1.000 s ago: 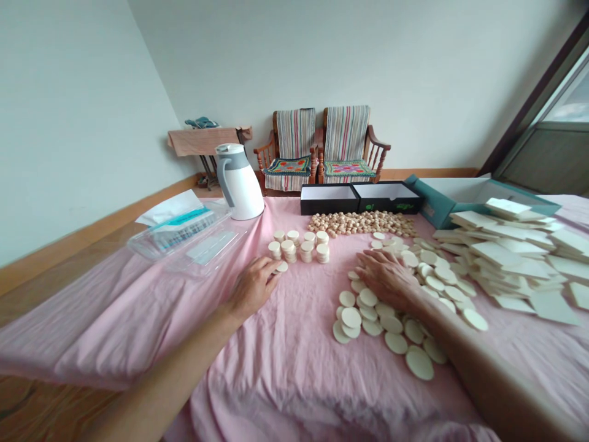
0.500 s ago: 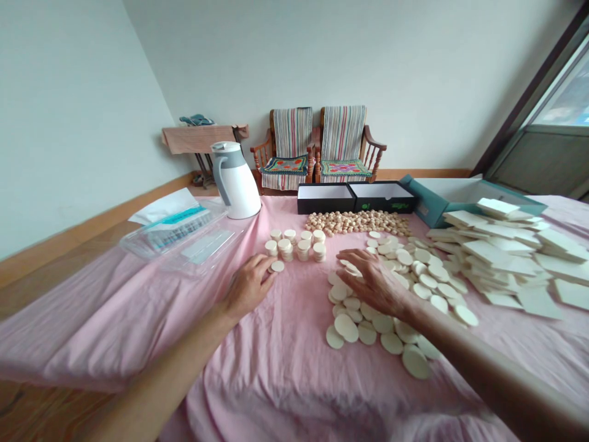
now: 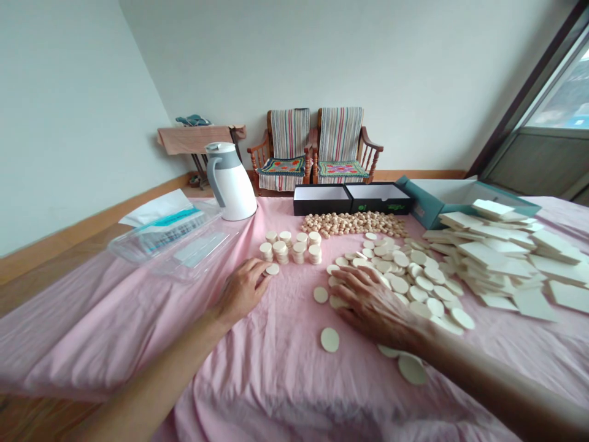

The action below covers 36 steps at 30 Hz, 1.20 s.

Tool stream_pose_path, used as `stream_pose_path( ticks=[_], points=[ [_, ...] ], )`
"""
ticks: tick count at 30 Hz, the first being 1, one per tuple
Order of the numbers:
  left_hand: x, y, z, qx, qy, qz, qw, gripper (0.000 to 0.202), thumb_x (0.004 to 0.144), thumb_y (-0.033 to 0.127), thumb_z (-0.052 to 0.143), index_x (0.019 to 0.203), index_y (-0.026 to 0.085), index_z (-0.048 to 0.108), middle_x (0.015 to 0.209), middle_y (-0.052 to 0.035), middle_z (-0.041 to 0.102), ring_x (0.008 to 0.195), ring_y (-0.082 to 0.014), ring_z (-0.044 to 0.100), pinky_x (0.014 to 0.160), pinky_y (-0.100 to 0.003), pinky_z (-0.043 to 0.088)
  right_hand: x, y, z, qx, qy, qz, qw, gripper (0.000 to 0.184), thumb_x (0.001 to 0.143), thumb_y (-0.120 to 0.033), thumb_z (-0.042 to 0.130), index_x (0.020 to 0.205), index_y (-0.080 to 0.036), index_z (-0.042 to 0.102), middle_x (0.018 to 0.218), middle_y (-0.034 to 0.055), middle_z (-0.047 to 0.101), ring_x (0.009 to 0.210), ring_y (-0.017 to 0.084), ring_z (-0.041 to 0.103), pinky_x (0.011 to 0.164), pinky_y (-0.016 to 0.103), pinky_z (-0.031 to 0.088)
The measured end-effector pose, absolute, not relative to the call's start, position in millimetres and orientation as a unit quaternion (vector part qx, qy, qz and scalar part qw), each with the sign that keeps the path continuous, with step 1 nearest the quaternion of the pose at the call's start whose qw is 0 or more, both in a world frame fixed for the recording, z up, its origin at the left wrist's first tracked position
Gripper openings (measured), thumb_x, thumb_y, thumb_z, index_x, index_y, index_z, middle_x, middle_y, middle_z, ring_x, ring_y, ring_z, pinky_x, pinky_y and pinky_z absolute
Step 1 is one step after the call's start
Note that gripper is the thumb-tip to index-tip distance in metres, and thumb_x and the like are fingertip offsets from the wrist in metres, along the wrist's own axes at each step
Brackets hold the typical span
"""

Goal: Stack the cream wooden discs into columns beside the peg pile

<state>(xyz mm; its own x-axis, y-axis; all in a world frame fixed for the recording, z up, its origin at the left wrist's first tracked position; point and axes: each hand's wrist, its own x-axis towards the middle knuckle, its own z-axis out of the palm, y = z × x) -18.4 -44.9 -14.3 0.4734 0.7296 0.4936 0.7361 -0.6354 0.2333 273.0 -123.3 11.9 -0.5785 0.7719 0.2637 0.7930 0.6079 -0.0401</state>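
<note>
Thumb and fingers of my left hand (image 3: 243, 287) close round the left edge of a pale round wooden disc (image 3: 273, 269), low over the cloth. Just beyond it, several short stacks of the same discs (image 3: 280, 247) stand in two rows. My right hand (image 3: 368, 301) lies palm down with fingers spread on a loose heap of discs (image 3: 423, 282), covering part of it. One single disc (image 3: 321, 294) lies left of its fingertips, and another disc (image 3: 330, 339) lies nearer to me.
A pile of small wooden beads (image 3: 354, 223) lies before two black boxes (image 3: 322, 209). Square pale boards (image 3: 501, 248) are heaped right, by a teal box (image 3: 426, 209). A white jug (image 3: 237, 187) and clear plastic packaging (image 3: 170, 236) stand left on the pink cloth (image 3: 257, 362).
My right hand has slid toward me across the heap, shifting discs and leaving some apart on the cloth. My left hand stays at its disc. The view has shifted slightly.
</note>
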Motion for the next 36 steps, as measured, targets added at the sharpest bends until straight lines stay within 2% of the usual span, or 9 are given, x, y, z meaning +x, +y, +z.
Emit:
stream_pose_path(
  ticks=[6,9,12,16,20,24,28,31,36],
  points=[
    [-19,-44,-15,-0.856,-0.433,-0.281,0.010,0.025,0.083,0.013,0.052,0.106,0.020,0.057,0.099,-0.0058,0.061,0.094,-0.0197,0.057,0.085,-0.033,0.047,291,-78,10,-0.487,-0.865,-0.073,0.095,0.026,0.091,-0.025,0.040,0.108,-0.018,0.058,0.121,0.0134,0.054,0.118,0.025,0.042,0.097,0.044,0.033],
    [-19,-44,-15,-0.855,-0.438,-0.278,0.009,0.026,0.082,0.012,0.052,0.106,0.020,0.057,0.098,-0.0056,0.061,0.094,-0.0198,0.057,0.085,-0.033,0.047,291,-75,15,-0.507,-0.849,-0.079,0.130,0.026,0.091,-0.028,0.041,0.108,-0.017,0.057,0.124,0.0150,0.052,0.116,0.027,0.043,0.095,0.045,0.033],
    [-19,-45,-14,-0.856,-0.439,-0.273,0.005,0.024,0.083,0.013,0.051,0.106,0.019,0.058,0.098,-0.0057,0.061,0.094,-0.0197,0.057,0.085,-0.033,0.047,276,-101,26,-0.462,-0.869,-0.019,0.177,0.023,0.090,-0.031,0.045,0.105,-0.018,0.058,0.114,0.0125,0.056,0.105,0.024,0.048,0.089,0.040,0.037],
    [-19,-45,-14,-0.857,-0.434,-0.277,0.004,0.023,0.085,0.015,0.050,0.106,0.019,0.058,0.099,-0.0058,0.060,0.095,-0.0195,0.057,0.086,-0.033,0.047,250,-145,33,-0.346,-0.922,0.092,0.150,0.021,0.087,-0.031,0.051,0.104,-0.021,0.057,0.108,0.0075,0.058,0.097,0.020,0.050,0.086,0.036,0.038],
    [-19,-45,-14,-0.857,-0.429,-0.285,0.006,0.022,0.085,0.015,0.050,0.105,0.020,0.058,0.099,-0.0061,0.060,0.094,-0.0196,0.057,0.085,-0.033,0.047,253,-142,22,-0.371,-0.919,0.052,0.126,0.016,0.090,-0.022,0.044,0.091,-0.020,0.059,0.102,0.0075,0.060,0.093,0.019,0.051,0.085,0.036,0.039],
    [-19,-44,-14,-0.855,-0.432,-0.286,0.005,0.022,0.085,0.015,0.049,0.104,0.019,0.058,0.098,-0.0064,0.060,0.093,-0.0195,0.058,0.085,-0.033,0.047,284,-119,20,-0.448,-0.880,-0.018,0.159,0.020,0.090,-0.021,0.044,0.102,-0.020,0.060,0.106,0.0105,0.059,0.099,0.022,0.051,0.086,0.040,0.041],
    [-19,-43,-15,-0.855,-0.428,-0.292,0.008,0.024,0.083,0.013,0.049,0.104,0.019,0.058,0.098,-0.0062,0.061,0.093,-0.0195,0.058,0.084,-0.034,0.048,307,-133,35,-0.463,-0.861,0.040,0.209,0.022,0.088,-0.030,0.049,0.106,-0.023,0.059,0.106,0.0095,0.059,0.094,0.021,0.054,0.080,0.036,0.045],
    [-20,-42,-16,-0.859,-0.424,-0.287,0.014,0.025,0.083,0.015,0.049,0.105,0.019,0.058,0.098,-0.0062,0.061,0.093,-0.0199,0.058,0.084,-0.034,0.048,315,-161,40,-0.433,-0.881,0.085,0.173,0.025,0.086,-0.035,0.052,0.107,-0.023,0.059,0.103,0.0094,0.060,0.092,0.021,0.055,0.078,0.035,0.046],
    [-19,-41,-15,-0.861,-0.428,-0.276,0.013,0.023,0.084,0.018,0.049,0.106,0.019,0.058,0.099,-0.0066,0.061,0.094,-0.0206,0.058,0.085,-0.034,0.047,322,-180,27,-0.406,-0.907,0.045,0.104,0.044,0.084,-0.039,0.053,0.125,-0.024,0.051,0.116,0.0110,0.057,0.106,0.025,0.051,0.091,0.043,0.040]
  ],
)
